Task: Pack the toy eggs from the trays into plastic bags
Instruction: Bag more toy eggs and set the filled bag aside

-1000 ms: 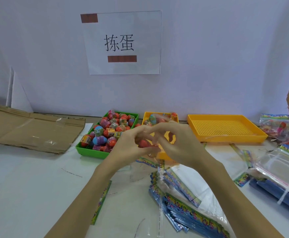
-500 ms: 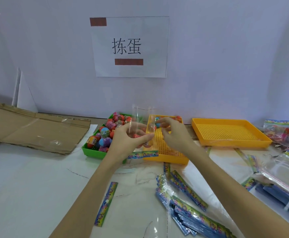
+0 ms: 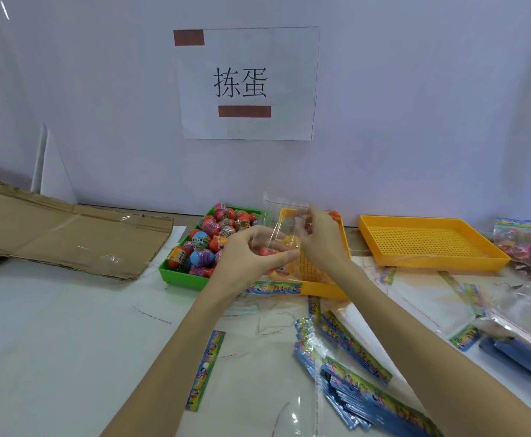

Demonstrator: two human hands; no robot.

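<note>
Cardboard sheet (image 3: pixel 68 234) lies flat, well left of the grip and apart from it. Green tray (image 3: pixel 179 274) sits just left of the grip, heaped with toy eggs (image 3: pixel 201 257): hard, smooth, rounded shells by the look, light but likely to roll or slip, so best pinched across the middle. Left hand (image 3: pixel 251 257) reaches forward, palm turned inward, fingers and thumb curled round the lower part of a clear plastic bag (image 3: pixel 284 225) with what looks like an orange egg inside it. Bag is thin, limp film, slippery and prone to collapse; judged best held at the mouth edges to keep it open. Right hand (image 3: pixel 321 241) is raised just right of the left one, fingers pinching the bag's upper edge, wrist bent upward. Under the grip sits a yellow tray (image 3: pixel 324 287), nearly empty, one egg at its far corner. Further right, a second yellow tray (image 3: pixel 431 244) is empty. Below the grip, on the bench (image 3: pixel 52 342), flat bags with printed headers (image 3: pixel 355 351) are fanned in a pile; filled bags (image 3: pixel 529 241) lie far right.
</note>
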